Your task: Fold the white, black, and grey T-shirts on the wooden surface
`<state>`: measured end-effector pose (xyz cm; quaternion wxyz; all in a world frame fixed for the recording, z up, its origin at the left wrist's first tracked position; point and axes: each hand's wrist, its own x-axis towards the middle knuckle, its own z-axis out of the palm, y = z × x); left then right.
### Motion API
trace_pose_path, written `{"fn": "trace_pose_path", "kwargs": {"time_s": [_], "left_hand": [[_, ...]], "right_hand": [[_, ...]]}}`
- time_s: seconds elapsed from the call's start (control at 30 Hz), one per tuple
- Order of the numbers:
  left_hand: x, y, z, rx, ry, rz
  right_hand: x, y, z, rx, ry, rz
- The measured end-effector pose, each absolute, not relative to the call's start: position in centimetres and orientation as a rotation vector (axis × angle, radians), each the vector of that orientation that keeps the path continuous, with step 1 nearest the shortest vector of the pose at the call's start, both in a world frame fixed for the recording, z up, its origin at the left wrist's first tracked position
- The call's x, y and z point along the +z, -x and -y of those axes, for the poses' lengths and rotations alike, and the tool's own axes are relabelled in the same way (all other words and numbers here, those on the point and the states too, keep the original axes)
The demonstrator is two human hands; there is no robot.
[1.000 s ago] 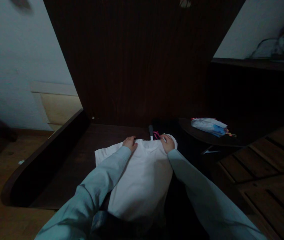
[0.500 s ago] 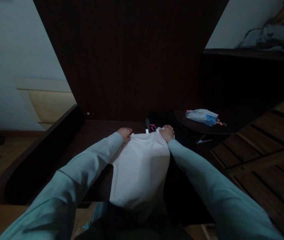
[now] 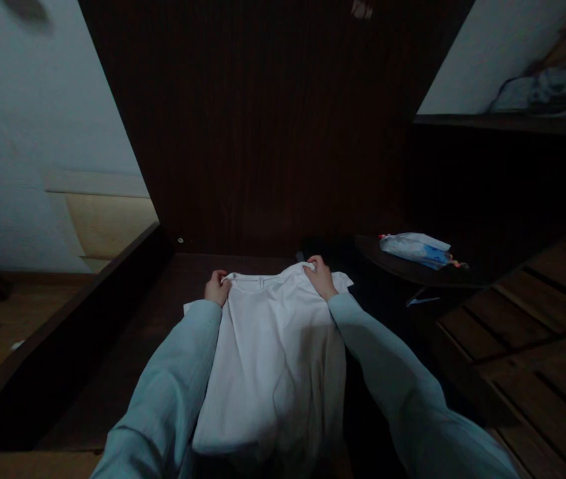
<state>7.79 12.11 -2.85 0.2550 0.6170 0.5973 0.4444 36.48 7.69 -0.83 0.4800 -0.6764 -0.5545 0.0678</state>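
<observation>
A white T-shirt (image 3: 267,346) is spread out in front of me, its neckline at the far end and its body hanging toward me. My left hand (image 3: 217,288) pinches the cloth at the left shoulder beside the neckline. At the right shoulder, my right hand (image 3: 320,277) grips the shirt with fingers closed. A short sleeve shows beyond each hand. Wrinkles run down the front, and the lower hem falls into shadow near my body.
Under the shirt lies a dark wooden surface (image 3: 128,372) with a raised left side board (image 3: 73,319). A tall dark panel (image 3: 273,133) stands behind. To the right, a blue-and-white packet (image 3: 415,249) rests on a rounded shelf (image 3: 397,266); wooden slats (image 3: 552,339) lie beyond.
My hands have moved apart, the left one further left, and the shirt is spread wider with its neckline and sleeves showing. The pink item behind it is now covered.
</observation>
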Motion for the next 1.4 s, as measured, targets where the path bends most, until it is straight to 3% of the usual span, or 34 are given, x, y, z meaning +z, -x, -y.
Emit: {"fn": "trace_pose_path", "kwargs": {"time_s": [0.37,0.63,0.93,1.13,1.4], "left_hand": [[-3.9,-3.0,-14.0,1.317,-1.437,-1.633],[-3.7,-3.2,-13.2,1.111,-1.588,-1.436],[-3.8,-4.1,-12.1,0.657,-2.015,-1.610],[-3.7,-3.5,-12.3,0.825,-2.034,-1.675],[-3.7,-3.4,-12.3,0.868,-2.038,-1.703]], "right_hand": [[-1.6,-38.1,-7.6,0.159,1.459,1.107],[-1.2,-37.8,-7.3,0.206,1.426,1.182],[-0.9,-37.5,-6.7,0.301,1.363,1.173],[-1.6,-38.0,-7.5,0.130,1.419,1.209],[-2.0,-38.1,-7.7,0.170,1.423,1.167]]}}
